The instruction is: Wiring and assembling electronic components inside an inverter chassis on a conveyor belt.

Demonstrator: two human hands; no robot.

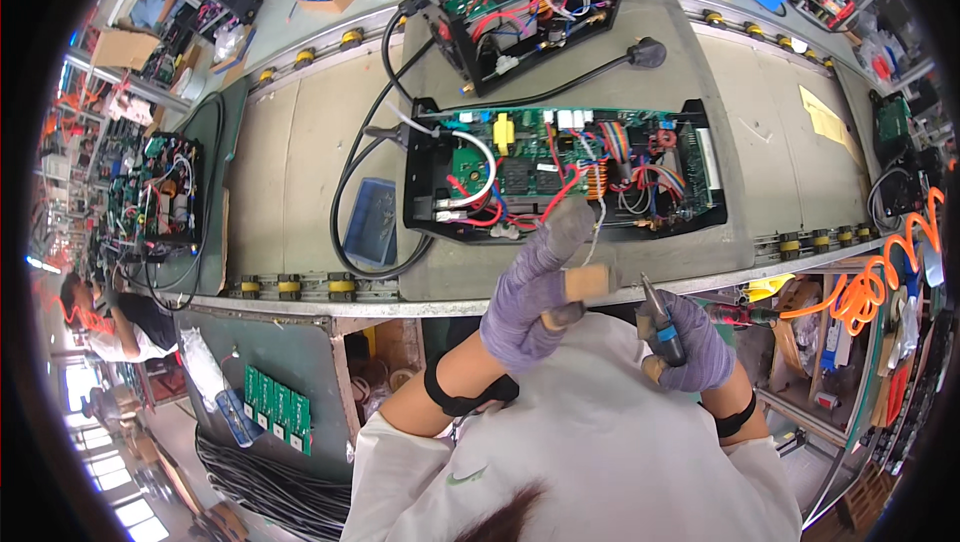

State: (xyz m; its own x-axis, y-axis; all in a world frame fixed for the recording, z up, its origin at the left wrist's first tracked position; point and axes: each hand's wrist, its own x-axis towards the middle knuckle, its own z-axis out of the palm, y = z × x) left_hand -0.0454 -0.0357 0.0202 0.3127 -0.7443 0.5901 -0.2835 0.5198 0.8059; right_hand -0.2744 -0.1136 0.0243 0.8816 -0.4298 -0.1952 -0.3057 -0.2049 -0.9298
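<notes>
The open black box (pixel 565 172) full of green boards and red, blue and white wires lies on the grey belt (pixel 300 142), just past the left hand (pixel 535 287). The left hand wears a purple glove. Its first finger reaches up and touches the near edge of the box, by the red wires. The other fingers are curled in, and they hold nothing that shows.

The right hand (pixel 690 347) sits just beside the left hand, closer to the body. It also wears a purple glove. It is closed tight around small pliers (pixel 658 317) with dark handles, tips pointing up.

Left of the hands, a blue tray (pixel 372 222) lies on the belt. Farther away sits a second open box (pixel 530 2). An orange curly hose (pixel 880 272) hangs off to the right.
</notes>
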